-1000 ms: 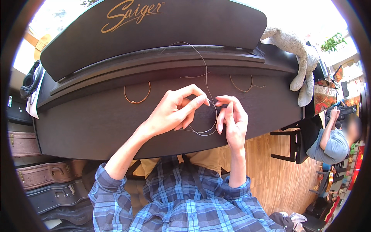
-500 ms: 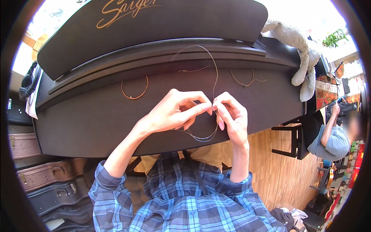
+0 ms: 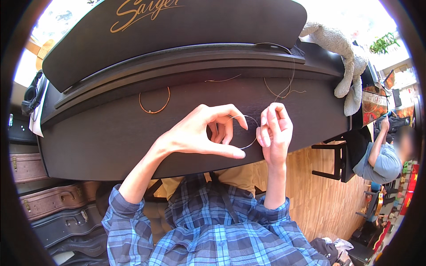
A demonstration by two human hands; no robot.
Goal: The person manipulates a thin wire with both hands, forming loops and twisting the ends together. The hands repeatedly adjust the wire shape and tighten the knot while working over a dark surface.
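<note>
A thin silvery guitar string (image 3: 257, 138) is bent into a small loop between my hands. My right hand (image 3: 276, 131) pinches it at the loop's right side, and its loose tail arcs up and away over the dark top. My left hand (image 3: 204, 131) is beside the loop, thumb and index finger spread wide in a C shape, the other fingers loosely curled. The loop passes near its fingertips; whether it touches them is hard to tell. A copper-coloured coiled string (image 3: 153, 111) lies to the left. Another coiled string (image 3: 284, 96) lies on the right, behind my right hand.
Dark keyboard-type furniture (image 3: 102, 142) spans the front, with a raised panel (image 3: 213, 26) behind. A short string piece (image 3: 224, 80) lies near the ledge. A grey plush toy (image 3: 353, 75) drapes over the right end. Instrument cases (image 3: 66, 199) are stacked at left; a seated person (image 3: 384, 159) is at right.
My left thumb and index finger have parted from their pinch. My right hand has shifted slightly right, and the string's loose tail has swung to the right.
</note>
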